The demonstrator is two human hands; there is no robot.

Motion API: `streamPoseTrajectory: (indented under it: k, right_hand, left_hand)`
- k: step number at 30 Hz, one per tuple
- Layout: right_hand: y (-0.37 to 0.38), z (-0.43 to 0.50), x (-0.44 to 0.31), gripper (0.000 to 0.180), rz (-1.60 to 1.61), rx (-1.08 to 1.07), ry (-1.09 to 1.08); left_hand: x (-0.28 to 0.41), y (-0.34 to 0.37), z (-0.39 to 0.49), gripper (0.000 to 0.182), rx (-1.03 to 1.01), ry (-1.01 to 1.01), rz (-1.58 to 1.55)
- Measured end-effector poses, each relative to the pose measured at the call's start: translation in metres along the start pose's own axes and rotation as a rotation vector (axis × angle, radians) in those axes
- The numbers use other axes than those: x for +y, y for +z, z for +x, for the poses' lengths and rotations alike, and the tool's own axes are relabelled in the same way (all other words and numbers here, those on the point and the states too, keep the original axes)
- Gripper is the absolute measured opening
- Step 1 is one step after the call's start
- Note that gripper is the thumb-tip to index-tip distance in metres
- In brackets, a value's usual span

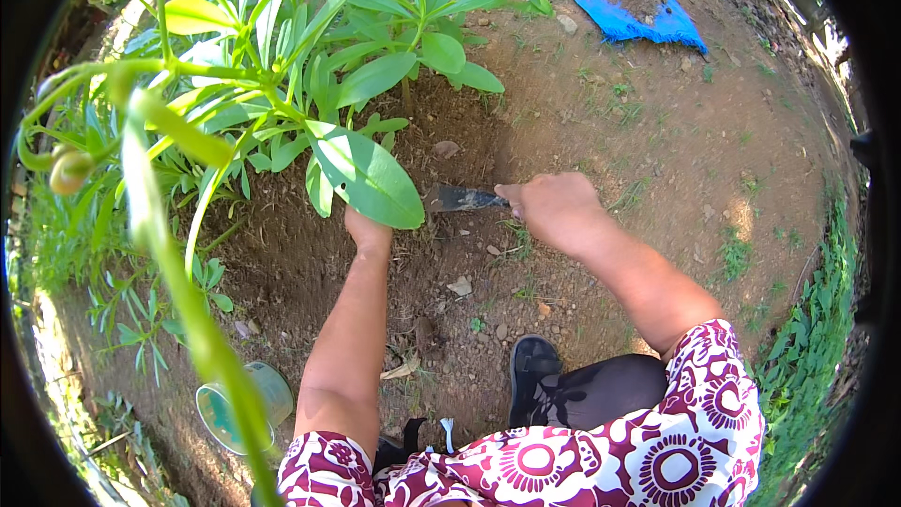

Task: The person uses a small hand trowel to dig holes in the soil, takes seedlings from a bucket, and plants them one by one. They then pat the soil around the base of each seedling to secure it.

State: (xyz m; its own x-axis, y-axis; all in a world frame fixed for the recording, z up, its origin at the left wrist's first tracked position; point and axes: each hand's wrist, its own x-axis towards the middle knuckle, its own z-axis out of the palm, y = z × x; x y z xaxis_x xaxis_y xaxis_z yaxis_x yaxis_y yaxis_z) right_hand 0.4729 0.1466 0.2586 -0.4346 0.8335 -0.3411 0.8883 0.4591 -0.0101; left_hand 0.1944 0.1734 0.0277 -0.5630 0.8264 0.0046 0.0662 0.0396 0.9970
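Observation:
My right hand [556, 210] grips a flat-bladed metal hand tool, perhaps a trowel [464, 198]. Its handle is hidden in my fist. The dull, dirt-marked blade points left over dark loose soil [450, 239], and its tip is close to the ground. My left hand [364, 224] reaches in beneath a broad green leaf [369, 176] of a tall leafy plant. That leaf covers the fingers, so whether they hold anything does not show. More leafy plants [422, 21] grow just beyond the dug soil.
A blurred green stem [176, 282] crosses close before the camera. By my left arm a translucent plastic bucket [280, 394] lies tipped. A blue woven sheet [647, 21] with soil on it lies at the far right. My shoe [533, 366] rests on stony ground.

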Motion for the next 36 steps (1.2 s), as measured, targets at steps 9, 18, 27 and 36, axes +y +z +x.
streamPoseTrajectory:
  k: [9, 18, 27, 36]
  right_hand:
    - [0.020, -0.010, -0.003, 0.033, 0.177, -0.261, -0.033]
    - [0.057, 0.005, -0.020, 0.036, 0.118, -0.382, -0.102]
    - [0.095, 0.023, -0.041, 0.041, 0.229, -0.397, -0.127]
    - [0.056, 0.031, -0.002, 0.039, 0.678, -0.210, 0.015]
  left_hand:
    - [0.028, -0.045, -0.014, 0.037, -0.103, -0.242, 0.250]
    - [0.031, -0.092, -0.083, 0.080, -0.314, -0.380, 1.184]
    - [0.011, -0.047, -0.087, 0.080, -0.276, -0.518, 0.981]
    - [0.043, -0.021, -0.026, 0.063, -0.110, -0.090, 0.386]
